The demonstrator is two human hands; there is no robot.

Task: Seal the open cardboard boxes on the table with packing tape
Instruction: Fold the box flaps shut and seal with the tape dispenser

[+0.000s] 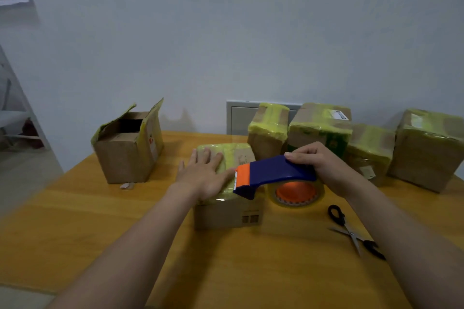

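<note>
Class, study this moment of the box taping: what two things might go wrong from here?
The left hand lies flat on the box right beside the toothed blade of the tape dispenser, so it might get nicked. The open scissors lie near the right forearm; a sweep might knock or catch them.

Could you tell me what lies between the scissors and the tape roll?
Only bare table separates the scissors and the tape roll, in the head view.

rightmost box (429, 150) edge-cropped, shipping label (340, 115) unreadable
</note>
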